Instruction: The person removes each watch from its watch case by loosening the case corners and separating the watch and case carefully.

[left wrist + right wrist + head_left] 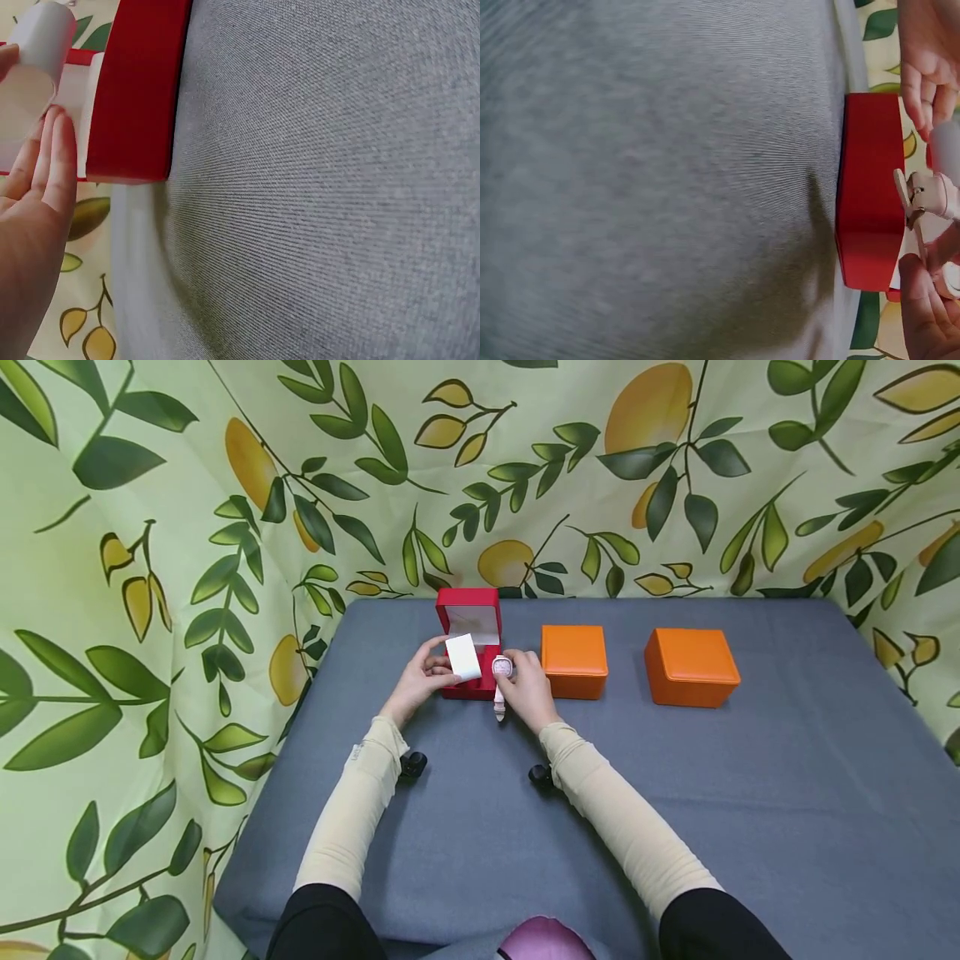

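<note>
A red watch box stands with its lid raised and a pale lining inside. Over its left half, my left hand holds a white watch cushion between thumb and fingers. The cushion's rounded side shows in the left wrist view. At the box's right front corner, my right hand pinches a wristwatch by its case, and its pale pink strap hangs down. The strap's buckle end appears in the right wrist view in front of the box. Part of the box's inside is hidden by the cushion and hands.
An orange box, closed, stands just right of my right hand. Another closed orange box is farther right. Everything sits on a grey cloth-covered table, with a leaf-patterned curtain behind and at the sides.
</note>
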